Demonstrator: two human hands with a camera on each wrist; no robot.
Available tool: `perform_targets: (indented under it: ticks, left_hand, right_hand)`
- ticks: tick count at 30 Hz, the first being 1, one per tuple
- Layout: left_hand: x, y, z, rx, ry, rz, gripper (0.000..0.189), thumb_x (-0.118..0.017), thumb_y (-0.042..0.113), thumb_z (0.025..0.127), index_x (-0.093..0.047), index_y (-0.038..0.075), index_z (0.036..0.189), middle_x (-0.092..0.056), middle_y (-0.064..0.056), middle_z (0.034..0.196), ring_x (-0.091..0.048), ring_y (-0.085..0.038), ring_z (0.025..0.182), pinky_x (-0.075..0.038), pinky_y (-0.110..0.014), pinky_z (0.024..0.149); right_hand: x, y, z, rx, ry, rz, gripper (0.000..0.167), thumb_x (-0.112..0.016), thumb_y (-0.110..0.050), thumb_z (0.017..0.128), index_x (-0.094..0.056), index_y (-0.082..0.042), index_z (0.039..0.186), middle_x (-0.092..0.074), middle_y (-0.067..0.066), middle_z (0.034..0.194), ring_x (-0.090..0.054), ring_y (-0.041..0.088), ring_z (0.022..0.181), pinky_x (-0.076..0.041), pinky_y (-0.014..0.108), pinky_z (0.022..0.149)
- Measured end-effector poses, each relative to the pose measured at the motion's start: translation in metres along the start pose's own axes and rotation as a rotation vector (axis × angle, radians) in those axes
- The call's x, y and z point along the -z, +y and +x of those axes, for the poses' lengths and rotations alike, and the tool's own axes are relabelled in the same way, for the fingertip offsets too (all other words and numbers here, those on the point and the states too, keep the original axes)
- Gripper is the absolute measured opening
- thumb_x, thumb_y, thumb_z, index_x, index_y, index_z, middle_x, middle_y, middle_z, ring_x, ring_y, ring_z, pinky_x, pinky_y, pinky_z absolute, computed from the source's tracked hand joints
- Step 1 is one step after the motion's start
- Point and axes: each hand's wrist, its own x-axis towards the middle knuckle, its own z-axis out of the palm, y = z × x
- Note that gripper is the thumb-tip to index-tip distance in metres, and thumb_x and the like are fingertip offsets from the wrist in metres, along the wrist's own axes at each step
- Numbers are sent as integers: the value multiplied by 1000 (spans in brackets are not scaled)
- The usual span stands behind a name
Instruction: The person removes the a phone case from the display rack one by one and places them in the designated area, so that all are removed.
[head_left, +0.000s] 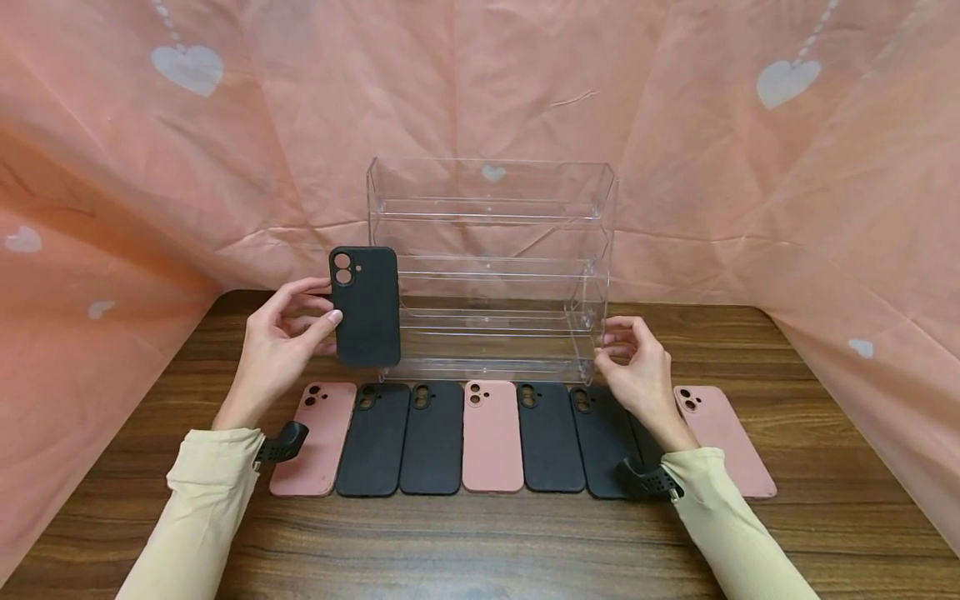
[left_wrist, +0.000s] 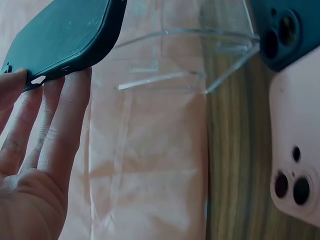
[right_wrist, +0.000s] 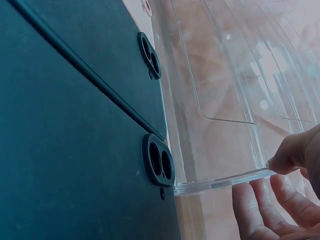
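Note:
In the head view my left hand (head_left: 281,333) pinches a black phone case (head_left: 367,308) by its left edge, thumb on the back. The case is upright, its camera cutouts at the upper left, and overlaps the left side of a clear tiered display rack (head_left: 487,321). My right hand (head_left: 637,362) pinches the rack's right side wall near the bottom. In the right wrist view, the thumb and fingers (right_wrist: 247,205) lie on either side of that clear edge. The left wrist view shows the held case (left_wrist: 65,37) from its rim, fingers behind it.
In front of the rack lies a row of phone cases on the wooden table (head_left: 480,550): several black ones (head_left: 431,442), a pink one (head_left: 492,442) mid-row, and pink ones at the left (head_left: 318,442) and right (head_left: 723,437) ends. Pink fabric (head_left: 675,125) with hearts hangs behind and around.

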Motion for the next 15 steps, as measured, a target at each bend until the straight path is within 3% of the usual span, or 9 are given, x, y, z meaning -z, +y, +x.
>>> perform_targets:
  ticks: [15]
  left_hand:
    - [28,-21,-14,46,-7,80,50,-73,6,94,-58,13,142,-67,7,101,-75,-4,78,-66,-31,63]
  right_hand:
    - [0,1,0,0,5,-26,40,-69,6,83,-62,-3,122,-72,17,99,-61,-12,76,-48,1,66]
